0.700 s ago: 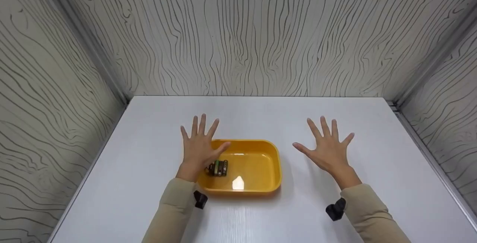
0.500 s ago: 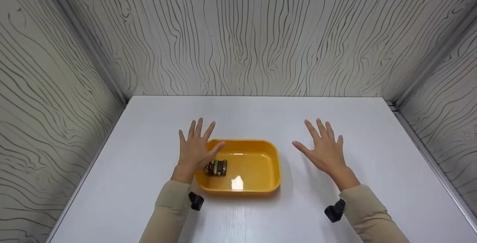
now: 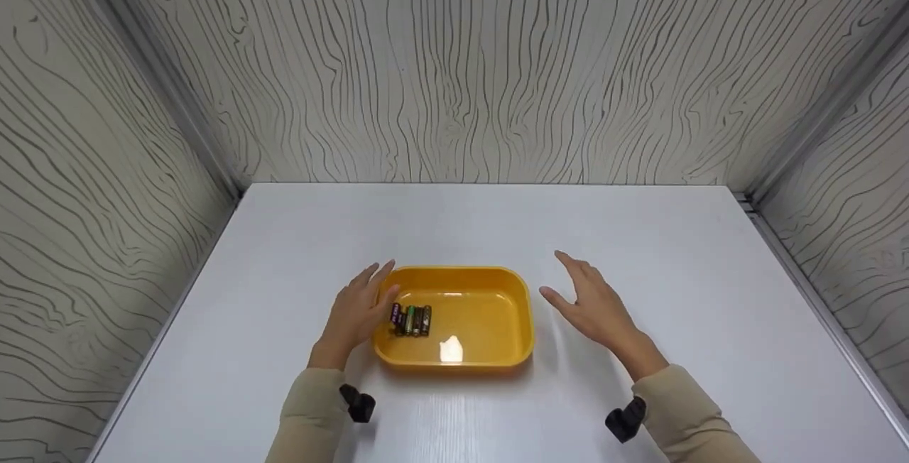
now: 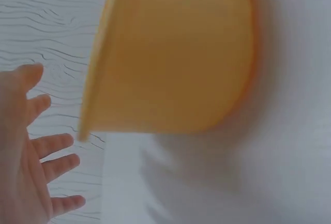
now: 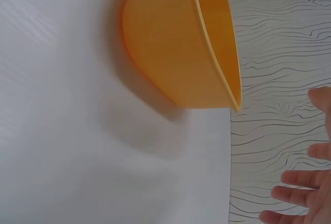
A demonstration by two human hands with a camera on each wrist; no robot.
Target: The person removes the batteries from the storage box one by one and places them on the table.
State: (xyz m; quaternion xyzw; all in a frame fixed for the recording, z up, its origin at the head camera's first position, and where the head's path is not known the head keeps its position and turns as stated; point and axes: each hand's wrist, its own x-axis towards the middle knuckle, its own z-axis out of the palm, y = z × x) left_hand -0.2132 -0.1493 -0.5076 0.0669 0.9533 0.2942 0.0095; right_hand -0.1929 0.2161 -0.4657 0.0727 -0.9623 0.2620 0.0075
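A yellow plastic tub [image 3: 490,328] sits on the white table, and several batteries [image 3: 418,321] lie side by side at its left end. One of them has a purple label and leans at the end of the row. My left hand [image 3: 355,315] is at the tub's left side, fingers loosely extended, thumb overlapping the rim in the head view. To the right, apart from the tub, my right hand [image 3: 595,309] hovers with thumb and fingers spread. Neither hand holds anything. Both wrist views show the tub's outer wall [image 4: 176,58] beside the extended fingers.
The white table [image 3: 639,236] reaches back to a wood-grain patterned wall [image 3: 454,79]. Similar panels stand at the left and right sides. A small black device [image 3: 357,404] is fixed at the left cuff and another black device [image 3: 626,420] at the right cuff.
Both hands have come down and back toward me, their spread fingers drawing closer together. My right hand has also moved slightly left toward the tub. More of the batteries shows; the tub stays in place.
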